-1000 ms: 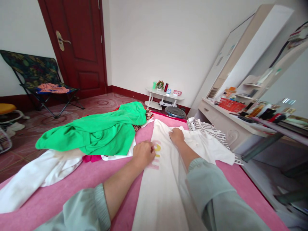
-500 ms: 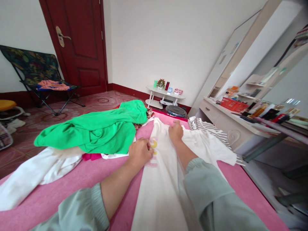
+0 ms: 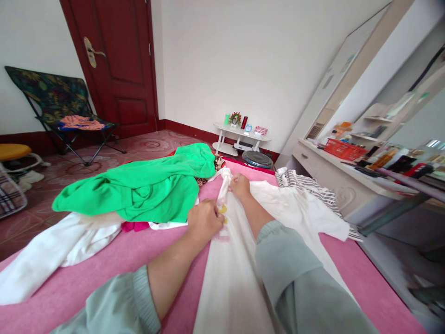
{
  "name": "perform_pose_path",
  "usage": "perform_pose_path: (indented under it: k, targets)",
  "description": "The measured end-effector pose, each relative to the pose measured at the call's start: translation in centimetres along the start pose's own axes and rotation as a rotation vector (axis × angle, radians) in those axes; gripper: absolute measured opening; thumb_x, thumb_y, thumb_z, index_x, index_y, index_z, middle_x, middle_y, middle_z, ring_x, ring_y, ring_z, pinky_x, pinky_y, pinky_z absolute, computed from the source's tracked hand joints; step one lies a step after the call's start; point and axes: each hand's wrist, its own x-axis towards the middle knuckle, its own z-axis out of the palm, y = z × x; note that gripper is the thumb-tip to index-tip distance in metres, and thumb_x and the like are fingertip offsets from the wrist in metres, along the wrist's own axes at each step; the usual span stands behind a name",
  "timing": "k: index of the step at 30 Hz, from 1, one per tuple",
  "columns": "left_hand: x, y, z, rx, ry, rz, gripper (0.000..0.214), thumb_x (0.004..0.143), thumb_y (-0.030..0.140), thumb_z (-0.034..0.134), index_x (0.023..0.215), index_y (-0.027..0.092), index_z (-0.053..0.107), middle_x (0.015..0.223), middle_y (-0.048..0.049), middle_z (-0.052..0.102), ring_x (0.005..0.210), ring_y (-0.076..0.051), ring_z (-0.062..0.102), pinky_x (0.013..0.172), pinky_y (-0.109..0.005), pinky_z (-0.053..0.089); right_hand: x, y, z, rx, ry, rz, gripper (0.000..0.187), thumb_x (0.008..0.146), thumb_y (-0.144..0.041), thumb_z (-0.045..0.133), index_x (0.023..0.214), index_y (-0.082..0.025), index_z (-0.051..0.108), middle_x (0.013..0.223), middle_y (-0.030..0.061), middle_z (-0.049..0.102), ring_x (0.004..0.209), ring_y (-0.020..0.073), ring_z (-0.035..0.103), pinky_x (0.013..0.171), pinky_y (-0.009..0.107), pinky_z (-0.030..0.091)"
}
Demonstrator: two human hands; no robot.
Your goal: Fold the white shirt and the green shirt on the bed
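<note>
A white T-shirt (image 3: 229, 278) with pink and yellow print lies lengthwise on the pink bed cover (image 3: 86, 283). My left hand (image 3: 204, 221) is closed on the shirt's left edge near the print. My right hand (image 3: 239, 184) is closed on the cloth farther up, pinching it into a ridge toward the left. Both forearms wear pale green sleeves.
A green garment (image 3: 146, 185) is heaped to the left over a white garment (image 3: 52, 250). A striped cloth (image 3: 309, 185) lies at the right, by a white dresser (image 3: 333, 176) crowded with bottles. A folding chair (image 3: 55, 106), a red door (image 3: 118, 69) and a small white table (image 3: 239, 139) stand beyond.
My right hand has slid left across the shirt, gathering the cloth toward my left hand. The shirt's upper part now looks narrower and bunched. My left hand has barely moved.
</note>
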Motion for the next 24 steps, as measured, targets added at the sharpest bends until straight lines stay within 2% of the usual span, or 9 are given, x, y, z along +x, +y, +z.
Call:
perform_pose_path:
  k: [4,9,12,15,17,20,22,24]
  targets:
    - [0.2,-0.3,0.0,0.023,0.008,0.016,0.015,0.075,0.028,0.053,0.081,0.020,0.064,0.089,-0.0063,0.067,0.082,-0.021,0.063,0.067,-0.028,0.045,-1.1,0.0,-0.7,0.100,-0.101,-0.063,0.022,0.073,-0.016,0.059,0.096,-0.017,0.057,0.084,0.0004,0.067,0.078,0.0139,0.063,0.071,0.024,0.048]
    - [-0.1,-0.4,-0.1,0.037,-0.009,0.036,0.015,0.077,0.026,0.052,0.084,0.019,0.064,0.090,-0.0063,0.066,0.085,-0.021,0.062,0.070,-0.028,0.046,-6.0,0.6,-3.8,0.156,-0.202,-0.186,0.019,0.072,-0.013,0.061,0.090,-0.016,0.061,0.093,0.0025,0.067,0.085,0.0131,0.063,0.078,0.024,0.048]
    - [-0.5,-0.5,-0.2,-0.008,0.048,0.123,0.020,0.077,0.020,0.051,0.092,0.020,0.063,0.097,-0.0058,0.063,0.086,-0.019,0.061,0.072,-0.027,0.046,-9.8,1.6,-5.7,0.074,-0.130,-0.290,0.023,0.071,-0.009,0.059,0.092,-0.017,0.063,0.096,0.0044,0.065,0.083,0.0146,0.062,0.077,0.026,0.048]
    - [-1.0,-0.5,-0.8,-0.145,0.078,0.332,0.030,0.071,0.006,0.047,0.093,0.020,0.064,0.100,-0.0053,0.061,0.094,-0.018,0.058,0.078,-0.026,0.046,-12.7,3.0,-7.0,0.017,-0.032,-0.292,0.023,0.072,-0.007,0.055,0.090,-0.018,0.065,0.092,0.0034,0.063,0.078,0.0136,0.060,0.075,0.026,0.047]
    - [-1.6,-0.5,-1.7,-0.256,-0.023,0.548,0.036,0.066,-0.002,0.043,0.084,0.019,0.066,0.095,-0.0039,0.062,0.097,-0.016,0.057,0.083,-0.025,0.044,-14.0,3.7,-7.4,0.033,-0.025,-0.263,0.022,0.072,-0.006,0.053,0.086,-0.019,0.065,0.089,0.0023,0.063,0.076,0.0130,0.060,0.075,0.025,0.047]
    - [-3.1,-0.8,-3.6,-0.338,-0.316,0.858,0.042,0.061,-0.007,0.040,0.077,0.020,0.067,0.091,-0.0019,0.065,0.095,-0.015,0.058,0.087,-0.025,0.043,-15.3,4.5,-7.5,0.070,-0.040,-0.271,0.024,0.069,-0.004,0.054,0.084,-0.019,0.065,0.088,0.0016,0.062,0.081,0.0139,0.059,0.078,0.026,0.046]
    - [-4.3,-1.2,-4.7,-0.332,-0.471,0.953,0.047,0.061,-0.009,0.041,0.082,0.022,0.069,0.095,-0.0017,0.066,0.096,-0.015,0.058,0.088,-0.025,0.043,-15.9,4.8,-7.3,0.101,-0.026,-0.299,0.025,0.068,-0.004,0.054,0.083,-0.020,0.065,0.089,0.0015,0.062,0.085,0.0150,0.058,0.081,0.028,0.045]
    - [-5.4,-1.8,-5.6,-0.299,-0.526,0.969,0.053,0.061,-0.009,0.042,0.091,0.025,0.068,0.101,-0.0021,0.065,0.100,-0.017,0.057,0.091,-0.027,0.042,-16.5,5.0,-6.8,0.148,0.018,-0.319,0.024,0.070,-0.005,0.052,0.083,-0.020,0.065,0.093,0.0020,0.062,0.089,0.0157,0.057,0.083,0.029,0.044]
